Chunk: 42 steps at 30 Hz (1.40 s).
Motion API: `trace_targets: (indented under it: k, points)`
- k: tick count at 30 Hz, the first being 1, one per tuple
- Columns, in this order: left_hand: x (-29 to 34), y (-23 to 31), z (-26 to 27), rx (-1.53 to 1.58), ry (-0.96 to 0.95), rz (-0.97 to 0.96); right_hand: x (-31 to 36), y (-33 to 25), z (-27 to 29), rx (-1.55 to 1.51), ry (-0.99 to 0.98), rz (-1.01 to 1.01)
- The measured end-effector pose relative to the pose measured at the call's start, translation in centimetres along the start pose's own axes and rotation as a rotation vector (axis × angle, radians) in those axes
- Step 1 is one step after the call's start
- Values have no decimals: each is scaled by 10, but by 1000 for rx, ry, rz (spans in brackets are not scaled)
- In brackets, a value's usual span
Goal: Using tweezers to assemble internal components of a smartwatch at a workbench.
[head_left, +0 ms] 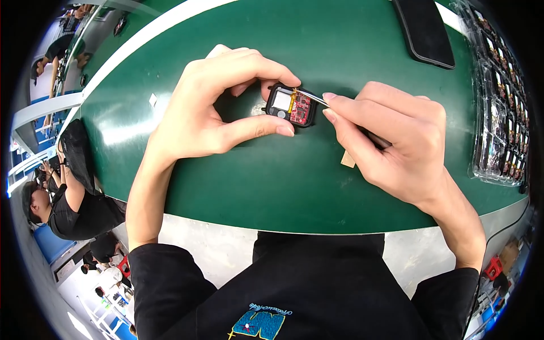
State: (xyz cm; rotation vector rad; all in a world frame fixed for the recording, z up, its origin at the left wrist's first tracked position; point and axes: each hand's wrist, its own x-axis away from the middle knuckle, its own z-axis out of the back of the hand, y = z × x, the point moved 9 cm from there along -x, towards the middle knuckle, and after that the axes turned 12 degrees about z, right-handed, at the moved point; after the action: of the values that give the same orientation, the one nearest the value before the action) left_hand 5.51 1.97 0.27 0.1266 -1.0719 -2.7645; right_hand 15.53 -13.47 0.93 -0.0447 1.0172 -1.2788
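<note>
My left hand (pixel 207 107) is closed on a small black device casing (pixel 276 120), thumb on its near edge and fingers on the far edge. The casing's open side faces up. Inside it show a red circuit board (pixel 304 109), a whitish rectangular part (pixel 281 100) and a yellow strip between them. My right hand (pixel 396 136) pinches slim metal tweezers (pixel 315 98) whose tips reach the casing's far side, near the top of the yellow strip. Whether the tips grip anything is too small to tell.
On the green table (pixel 272 181) lie a tan piece (pixel 348 159) beside my right hand and a small white scrap (pixel 153 100) at left. A black phone-like slab (pixel 425 34) is at the far right, near a clear plastic tray (pixel 481 164) of red boards. People work at left.
</note>
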Motion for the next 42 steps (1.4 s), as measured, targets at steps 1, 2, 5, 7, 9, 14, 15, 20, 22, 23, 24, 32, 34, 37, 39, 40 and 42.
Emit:
trace_targets:
  k: [1,2,5,7,9,14,15,20,22,23,24,32,34,37,39,40,42]
  points:
    - [0,1,1,-8,5,1,0,-2,1,0,3,-2]
    - [0,1,0,-10,2,0,-1,-6,0,44,-20,29]
    - [2,3,-1,-3,5,-26,2,-6,-3,51,-14,32]
    - [3,3,-2,9,10,-26,5,-1,-3,11,14,11]
    - [4,3,-2,32,27,-10,5,2,4,-69,91,-18]
    - [1,8,-4,-32,44,-78,-8,2,22,-63,138,-51]
    - [1,8,-3,-29,44,-76,-10,5,22,-81,135,-80]
    - [7,5,1,-18,66,-120,-14,3,1,-203,-17,-176]
    - [5,4,3,45,36,-80,-12,0,-4,-112,-59,-158]
    - [7,5,3,68,25,-84,-11,-1,-8,-44,-95,-152]
    - [8,6,4,89,14,-90,-15,-7,-9,-9,-121,-151]
    - [11,17,-1,131,-96,-114,-14,-13,-2,69,-82,-119]
    - [7,9,1,149,-85,-46,-13,-10,6,52,-36,-111]
    - [2,-2,8,318,-115,67,-12,-12,28,-7,6,-152]
    - [4,-21,23,407,-64,159,-14,-26,51,121,39,-102]
    - [3,-33,35,403,-6,190,-11,-29,62,161,46,-116]
    - [-9,-53,57,367,121,209,5,-26,95,279,132,-94]
